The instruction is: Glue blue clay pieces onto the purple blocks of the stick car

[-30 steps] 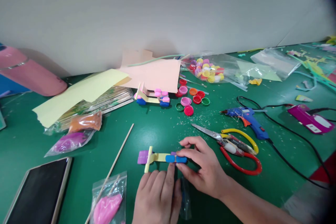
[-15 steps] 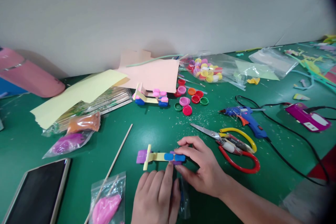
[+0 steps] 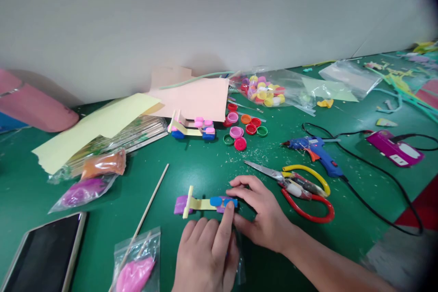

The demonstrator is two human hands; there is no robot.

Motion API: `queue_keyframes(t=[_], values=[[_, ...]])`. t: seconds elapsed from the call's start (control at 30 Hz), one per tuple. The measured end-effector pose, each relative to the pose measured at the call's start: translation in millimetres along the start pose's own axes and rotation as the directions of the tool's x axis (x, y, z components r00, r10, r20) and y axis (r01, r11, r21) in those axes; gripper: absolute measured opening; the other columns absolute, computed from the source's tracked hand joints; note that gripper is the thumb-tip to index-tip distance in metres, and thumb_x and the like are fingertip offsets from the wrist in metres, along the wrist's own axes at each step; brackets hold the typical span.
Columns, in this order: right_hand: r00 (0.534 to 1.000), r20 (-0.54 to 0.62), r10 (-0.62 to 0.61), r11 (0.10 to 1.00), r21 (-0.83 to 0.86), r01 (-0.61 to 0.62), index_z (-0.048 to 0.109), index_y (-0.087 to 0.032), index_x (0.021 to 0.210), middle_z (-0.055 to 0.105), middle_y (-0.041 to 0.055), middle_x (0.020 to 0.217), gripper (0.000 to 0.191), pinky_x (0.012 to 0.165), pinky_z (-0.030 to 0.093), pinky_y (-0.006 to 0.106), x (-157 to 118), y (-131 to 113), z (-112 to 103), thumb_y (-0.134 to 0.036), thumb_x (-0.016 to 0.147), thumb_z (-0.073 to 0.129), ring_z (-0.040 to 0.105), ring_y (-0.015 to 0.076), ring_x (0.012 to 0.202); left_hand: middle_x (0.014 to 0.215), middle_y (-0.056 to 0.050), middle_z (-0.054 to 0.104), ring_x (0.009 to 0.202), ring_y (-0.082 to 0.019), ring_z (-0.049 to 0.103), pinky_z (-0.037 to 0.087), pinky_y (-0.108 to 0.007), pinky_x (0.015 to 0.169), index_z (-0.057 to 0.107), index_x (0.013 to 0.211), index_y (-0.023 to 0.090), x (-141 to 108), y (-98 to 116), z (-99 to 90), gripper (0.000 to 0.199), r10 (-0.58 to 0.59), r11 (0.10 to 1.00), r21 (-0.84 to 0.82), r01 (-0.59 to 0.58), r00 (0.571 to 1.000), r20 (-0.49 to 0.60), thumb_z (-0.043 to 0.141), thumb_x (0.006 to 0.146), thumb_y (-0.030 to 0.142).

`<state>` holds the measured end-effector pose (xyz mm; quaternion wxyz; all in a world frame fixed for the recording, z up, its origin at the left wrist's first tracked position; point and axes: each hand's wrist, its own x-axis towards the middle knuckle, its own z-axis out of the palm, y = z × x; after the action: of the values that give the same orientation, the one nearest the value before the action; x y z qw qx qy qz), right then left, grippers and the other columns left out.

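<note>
Toy model (image 3: 200,204) of purple, yellow and blue parts lies on green tabletop (image 3: 191,164), between wooden stick (image 3: 147,212) and scissors (image 3: 294,186). Left hand (image 3: 205,251): index fingertip on its blue part. Right hand (image 3: 263,214): fingers at right end; cannot tell if either grips. Pale specks near coloured caps (image 3: 236,132); whitish wall (image 3: 219,18) behind.

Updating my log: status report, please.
Left fingers on slim yellow, blue and purple model. Right fingers beside it. Metal scissors, red and yellow handles, lie apart, rightward.
</note>
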<state>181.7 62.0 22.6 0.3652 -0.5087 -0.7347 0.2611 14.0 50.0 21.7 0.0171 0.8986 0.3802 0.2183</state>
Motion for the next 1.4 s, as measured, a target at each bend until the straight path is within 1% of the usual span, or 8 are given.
queue_keyframes(t=[0.17, 0.4, 0.7, 0.97, 1.2, 1.4], values=[[1.0, 0.013, 0.008, 1.0, -0.002, -0.008, 0.06, -0.016, 0.105, 0.051, 0.0102, 0.108, 0.031, 0.085, 0.044, 0.033, -0.1, 1.8, 0.4, -0.024, 0.076, 0.06, 0.051, 0.0202, 0.099, 0.061, -0.001, 0.057, 0.053, -0.017, 0.053, 0.038, -0.031, 0.05, 0.041, 0.122, 0.009, 2.3, 0.3, -0.2, 0.046, -0.027, 1.0, -0.008, 0.027, 0.999, 0.038, 0.048, 0.077, 0.018], [1.0, 0.014, 0.003, 1.0, -0.01, -0.003, 0.06, -0.016, 0.105, 0.051, 0.0097, 0.107, 0.031, 0.086, 0.044, 0.033, -0.6, 1.8, 0.5, -0.023, 0.075, 0.061, 0.051, 0.0203, 0.099, 0.061, -0.001, 0.058, 0.052, -0.017, 0.054, 0.038, -0.031, 0.05, 0.042, 0.12, 0.01, 1.4, -1.0, 3.1, 0.045, -0.03, 0.999, -0.023, 0.03, 1.0, 0.004, 0.048, 0.077, 0.019], [0.999, 0.028, 0.019, 1.0, -0.004, -0.019, 0.06, -0.017, 0.103, 0.051, 0.0092, 0.107, 0.028, 0.085, 0.044, 0.033, 0.4, 0.5, 0.4, -0.027, 0.077, 0.059, 0.05, 0.0203, 0.099, 0.063, -0.002, 0.058, 0.053, -0.017, 0.053, 0.038, -0.031, 0.051, 0.04, 0.122, 0.008, -1.1, -2.3, 2.4, 0.046, -0.047, 0.999, -0.028, 0.047, 0.999, 0.004, 0.048, 0.078, 0.018], [1.0, 0.023, 0.009, 1.0, 0.003, -0.009, 0.061, -0.017, 0.101, 0.052, 0.0089, 0.106, 0.028, 0.084, 0.044, 0.033, 0.0, 0.0, 0.3, -0.021, 0.074, 0.06, 0.051, 0.0198, 0.097, 0.062, -0.001, 0.058, 0.053, -0.017, 0.053, 0.038, -0.032, 0.052, 0.039, 0.124, 0.01, 1.5, -1.4, 0.6, 0.049, -0.008, 1.0, 0.003, 0.008, 1.0, 0.016, 0.048, 0.077, 0.018], [1.0, 0.024, 0.007, 1.0, 0.014, -0.007, 0.06, -0.018, 0.103, 0.052, 0.0086, 0.108, 0.037, 0.085, 0.044, 0.033, -0.2, 1.1, 0.2, -0.012, 0.066, 0.062, 0.051, 0.0202, 0.097, 0.064, -0.001, 0.059, 0.055, -0.017, 0.056, 0.042, -0.034, 0.056, 0.045, 0.121, 0.014, 4.3, -2.4, -2.2, 0.046, 0.021, 0.999, 0.028, -0.023, 0.996, 0.088, 0.047, 0.075, 0.018], [1.0, 0.027, 0.008, 1.0, 0.018, -0.009, 0.06, -0.018, 0.103, 0.052, 0.0086, 0.108, 0.037, 0.085, 0.044, 0.033, -0.4, 0.5, -0.3, -0.012, 0.067, 0.062, 0.051, 0.0204, 0.097, 0.064, -0.001, 0.059, 0.055, -0.017, 0.057, 0.042, -0.033, 0.056, 0.044, 0.121, 0.014, 3.5, -2.1, -1.1, 0.045, 0.011, 1.0, 0.003, -0.011, 0.998, 0.069, 0.048, 0.076, 0.02]])
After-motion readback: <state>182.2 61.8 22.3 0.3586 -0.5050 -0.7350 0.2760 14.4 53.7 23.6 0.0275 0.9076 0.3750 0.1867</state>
